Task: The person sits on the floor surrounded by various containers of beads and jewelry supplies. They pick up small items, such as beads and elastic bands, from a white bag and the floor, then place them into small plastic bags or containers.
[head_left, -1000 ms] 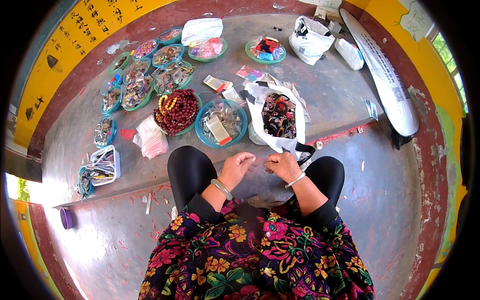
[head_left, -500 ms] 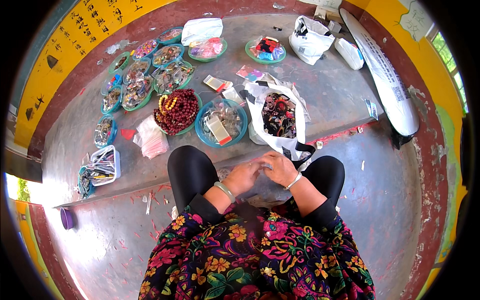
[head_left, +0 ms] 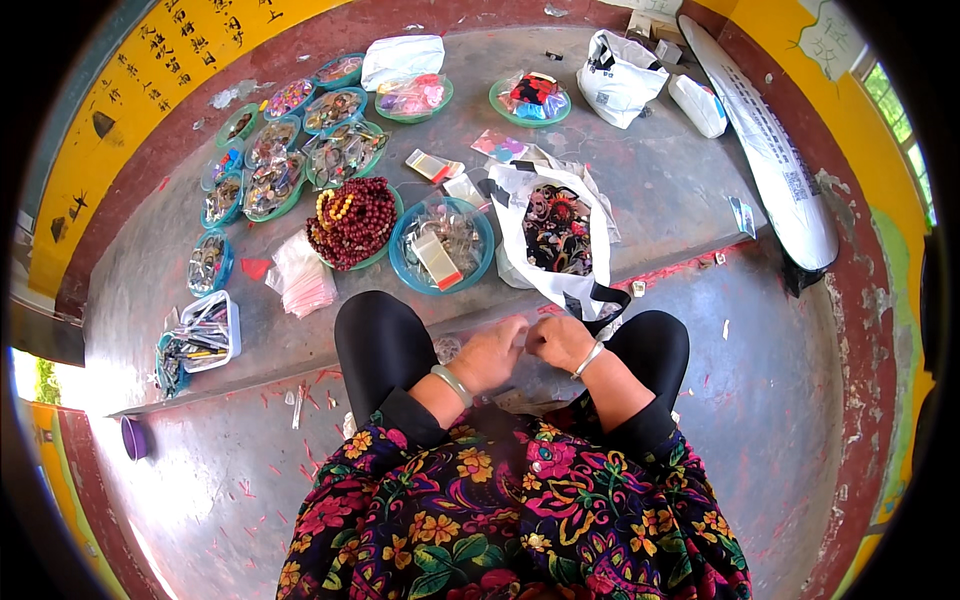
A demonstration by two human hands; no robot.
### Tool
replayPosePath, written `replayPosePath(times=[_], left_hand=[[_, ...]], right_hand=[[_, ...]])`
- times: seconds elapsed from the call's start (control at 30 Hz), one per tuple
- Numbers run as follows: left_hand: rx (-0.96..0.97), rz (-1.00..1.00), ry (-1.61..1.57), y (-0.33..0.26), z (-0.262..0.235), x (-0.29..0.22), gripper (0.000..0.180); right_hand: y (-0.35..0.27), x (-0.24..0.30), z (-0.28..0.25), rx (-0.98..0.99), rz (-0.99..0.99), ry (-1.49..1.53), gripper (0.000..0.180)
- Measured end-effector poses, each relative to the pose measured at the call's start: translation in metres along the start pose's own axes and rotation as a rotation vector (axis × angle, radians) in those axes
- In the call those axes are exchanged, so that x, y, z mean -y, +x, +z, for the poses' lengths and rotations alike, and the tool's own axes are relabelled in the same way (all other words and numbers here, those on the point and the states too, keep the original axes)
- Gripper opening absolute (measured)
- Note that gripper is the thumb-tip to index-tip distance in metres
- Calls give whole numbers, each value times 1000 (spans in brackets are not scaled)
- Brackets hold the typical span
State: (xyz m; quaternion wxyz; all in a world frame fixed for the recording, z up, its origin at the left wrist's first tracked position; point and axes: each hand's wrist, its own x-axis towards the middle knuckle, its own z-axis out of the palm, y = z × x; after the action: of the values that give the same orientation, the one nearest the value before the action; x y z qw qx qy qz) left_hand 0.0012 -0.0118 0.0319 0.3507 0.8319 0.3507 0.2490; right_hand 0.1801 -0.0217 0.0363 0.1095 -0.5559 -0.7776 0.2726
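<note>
Grip curled inward, left hand (head_left: 488, 360) and right hand (head_left: 566, 343)
Can't tell how tight, or around what, if anything; slackening could drop it

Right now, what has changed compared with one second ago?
The bare left hand has moved rightward and toward the body, nearing the bare right hand. Whether either took or released anything is unclear. The round blue plastic bowl and white bag with black handles stayed put.
</note>
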Motion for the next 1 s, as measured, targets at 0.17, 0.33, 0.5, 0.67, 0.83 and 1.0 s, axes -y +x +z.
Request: replayPosePath(times=[0.17, 0.33, 0.5, 0.67, 0.83, 1.0], left_hand=[[-309, -86, -151, 4, 8, 34, 31], [-1, -565, -914, 8, 0, 8, 25], [-36, -544, -867, 2, 14, 31, 22], [-148, -548, -812, 0, 24, 42, 22], [-136, -575, -697, 1, 19, 40, 21], [-239, -605, -689, 4, 17, 52, 21]], right_hand=[[-1, 9, -11, -182, -175, 33, 9], [1, 14, -3, -348, -413, -273, 6], [3, 17, 0, -379, -525, -352, 7], [0, 25, -4, -301, -507, -431, 9], [3, 30, 0, -271, -497, -468, 9], [12, 35, -19, -393, -425, -98, 11]])
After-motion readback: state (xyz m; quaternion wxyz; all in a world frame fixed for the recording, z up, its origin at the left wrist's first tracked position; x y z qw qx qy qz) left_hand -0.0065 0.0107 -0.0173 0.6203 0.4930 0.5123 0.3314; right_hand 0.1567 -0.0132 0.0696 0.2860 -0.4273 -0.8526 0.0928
